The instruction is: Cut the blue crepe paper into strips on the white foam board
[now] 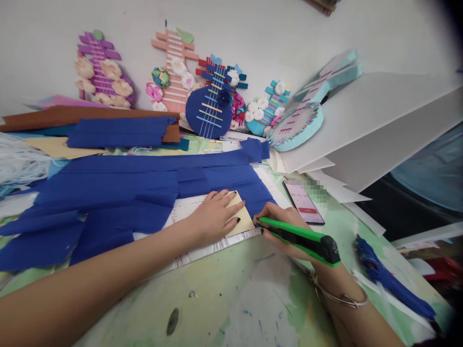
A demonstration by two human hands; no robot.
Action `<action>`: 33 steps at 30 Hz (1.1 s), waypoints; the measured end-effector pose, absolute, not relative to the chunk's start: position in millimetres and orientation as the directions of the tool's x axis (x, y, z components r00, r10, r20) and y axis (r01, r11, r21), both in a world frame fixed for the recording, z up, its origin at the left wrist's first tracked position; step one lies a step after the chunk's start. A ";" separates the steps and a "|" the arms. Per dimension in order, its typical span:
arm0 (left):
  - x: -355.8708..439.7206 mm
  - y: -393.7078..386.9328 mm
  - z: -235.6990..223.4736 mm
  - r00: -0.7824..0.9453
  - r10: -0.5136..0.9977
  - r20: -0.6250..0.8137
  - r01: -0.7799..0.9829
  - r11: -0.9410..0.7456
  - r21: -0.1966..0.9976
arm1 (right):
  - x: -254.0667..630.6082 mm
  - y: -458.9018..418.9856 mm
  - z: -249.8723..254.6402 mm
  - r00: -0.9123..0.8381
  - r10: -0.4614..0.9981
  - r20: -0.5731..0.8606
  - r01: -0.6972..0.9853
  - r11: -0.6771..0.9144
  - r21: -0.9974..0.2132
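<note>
My left hand (215,217) lies with its fingers spread flat on a cream piece of card (243,217). Beneath the card is a white, scratched board (191,250). In my right hand (285,231) is a green and black utility knife (300,236). Its front end is at the card's right corner; the blade itself is too small to make out. Dark blue crepe paper (119,183) stretches out beyond and to the left of my left hand, and some lies by the knife's front end.
A phone (304,202) lies beyond my right hand, and a blue glue gun (390,279) rests at the right. Several paper-covered lute shapes, among them a dark blue one (208,113), lean along the wall. White string (21,161) is heaped at the left; grey boards (361,120) stand at the right.
</note>
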State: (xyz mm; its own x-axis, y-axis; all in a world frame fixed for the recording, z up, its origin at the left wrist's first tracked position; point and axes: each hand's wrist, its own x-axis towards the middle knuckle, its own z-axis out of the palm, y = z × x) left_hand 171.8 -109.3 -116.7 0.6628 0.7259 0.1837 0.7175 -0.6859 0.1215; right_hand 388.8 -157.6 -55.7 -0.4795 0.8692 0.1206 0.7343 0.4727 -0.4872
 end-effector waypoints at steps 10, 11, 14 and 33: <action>171.9 -110.0 -116.1 0.657 0.731 0.186 0.721 -0.681 0.129 | 382.6 -158.3 -52.8 -0.464 0.883 0.068 0.774 0.442 -0.452; 172.0 -110.0 -115.6 0.658 0.730 0.184 0.721 -0.681 0.127 | 382.7 -158.4 -52.7 -0.464 0.884 0.062 0.775 0.439 -0.454; 172.0 -109.9 -115.3 0.656 0.732 0.184 0.722 -0.680 0.129 | 383.2 -159.1 -52.2 -0.464 0.882 0.078 0.770 0.446 -0.457; 171.5 -109.7 -117.0 0.655 0.730 0.196 0.715 -0.682 0.154 | 387.3 -159.2 -53.7 -0.488 0.868 0.094 0.760 0.475 -0.444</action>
